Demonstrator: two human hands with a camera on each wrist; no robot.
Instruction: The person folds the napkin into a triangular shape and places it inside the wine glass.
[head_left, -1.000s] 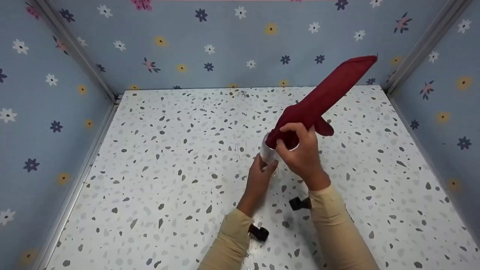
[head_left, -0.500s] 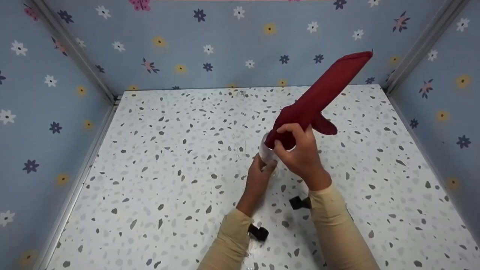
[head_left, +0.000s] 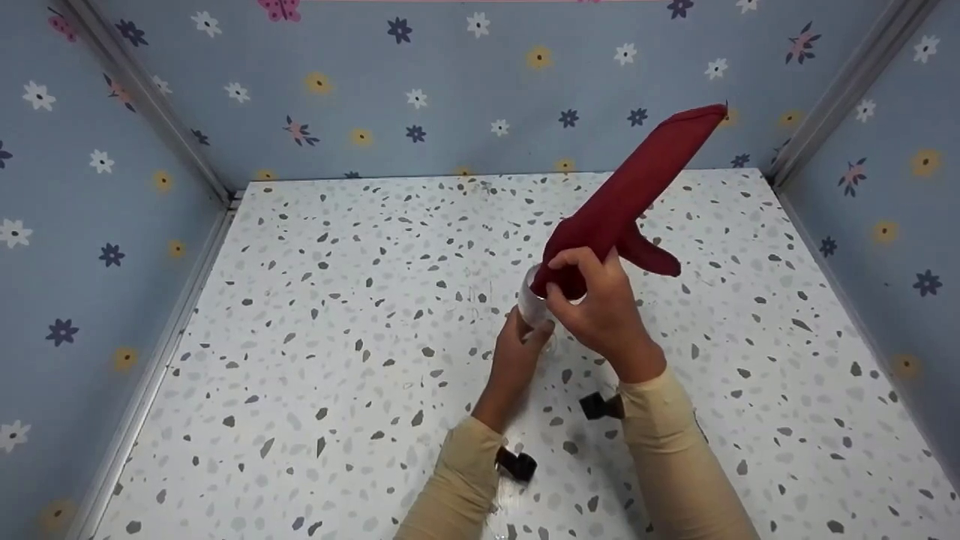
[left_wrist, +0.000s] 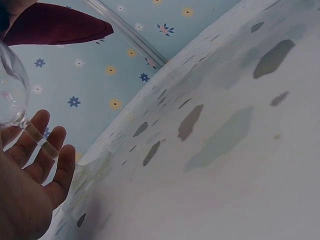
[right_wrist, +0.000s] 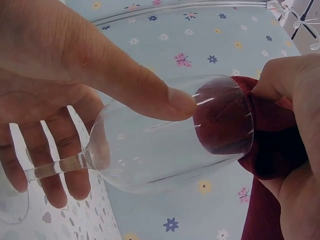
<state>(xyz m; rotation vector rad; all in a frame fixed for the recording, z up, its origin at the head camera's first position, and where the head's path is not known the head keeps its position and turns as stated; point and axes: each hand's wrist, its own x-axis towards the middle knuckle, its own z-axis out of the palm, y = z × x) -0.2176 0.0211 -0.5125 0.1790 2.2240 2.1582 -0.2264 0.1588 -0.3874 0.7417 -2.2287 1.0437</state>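
Observation:
My left hand (head_left: 517, 356) holds a clear wine glass (right_wrist: 150, 150) tilted. Its thumb lies along the bowl, and the other fingers pass behind the stem (left_wrist: 35, 134) in the left wrist view. A dark red folded cloth napkin (head_left: 637, 184) has its lower end inside the bowl's mouth. The rest slants up and right as a long roll, with a pointed flap (head_left: 651, 255) at its side. My right hand (head_left: 606, 311) pinches the napkin between thumb and forefinger at the glass rim. An open fold shows dark inside between the right fingers in the right wrist view.
The speckled white table (head_left: 337, 300) spreads under both forearms. Blue flowered panels (head_left: 450, 90) rise at the back and both sides. Black wrist mounts (head_left: 517, 465) stick out from the sleeves, close over the tabletop.
The napkin's upper end has swung left, and its side flap has come out further right and lower. My right hand has shifted very slightly; the left hand and glass stay nearly still.

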